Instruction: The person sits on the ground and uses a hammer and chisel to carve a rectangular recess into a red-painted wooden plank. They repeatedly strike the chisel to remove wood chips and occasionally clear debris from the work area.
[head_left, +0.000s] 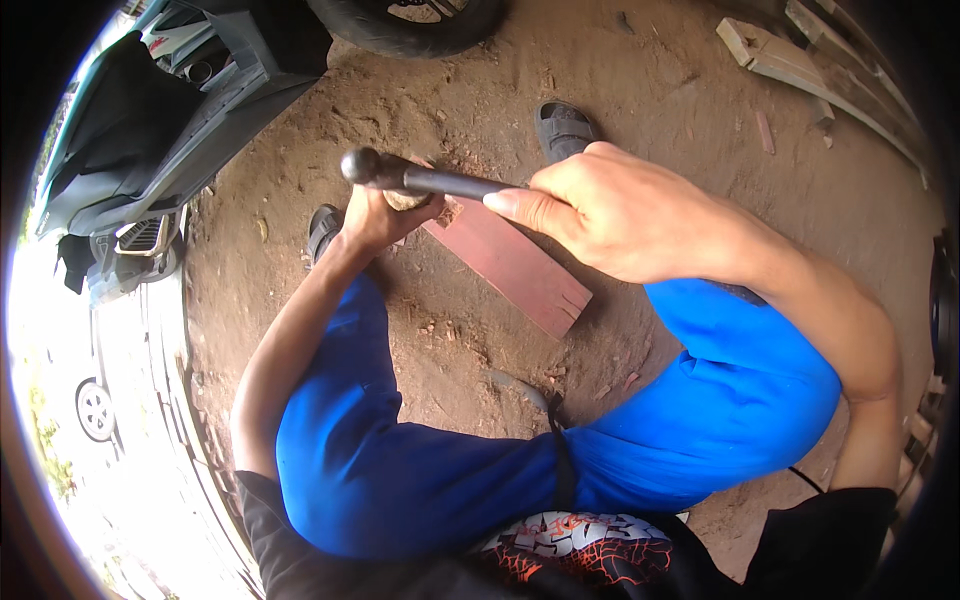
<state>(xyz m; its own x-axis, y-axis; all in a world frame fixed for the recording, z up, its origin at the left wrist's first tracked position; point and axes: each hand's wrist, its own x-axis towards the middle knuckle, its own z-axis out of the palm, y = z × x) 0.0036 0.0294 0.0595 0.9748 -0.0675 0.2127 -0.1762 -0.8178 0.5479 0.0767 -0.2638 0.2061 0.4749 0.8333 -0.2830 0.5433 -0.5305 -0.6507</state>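
Note:
My right hand (pixel 625 215) is closed round the dark handle of a hammer (pixel 450 184), its thumb along the shaft. The rounded metal head is over my left hand (pixel 372 222), whose fingers wrap what looks like a chisel (pixel 405 201). Only a tan, rounded end of the chisel shows; its blade is hidden. Beneath both hands a reddish wooden board (pixel 510 265) lies slanted on the ground between my feet. A rough cut-out shows in the board near my left fingers, and several slits mark its nearer end.
Wood chips (pixel 440 330) and a curved grey piece (pixel 520 387) lie on the dirt floor (pixel 470 110). A motorbike (pixel 200 110) stands at the far left, near a black tyre (pixel 410 35). Long timber pieces (pixel 800 65) lie far right. My sandalled feet (pixel 566 130) flank the board.

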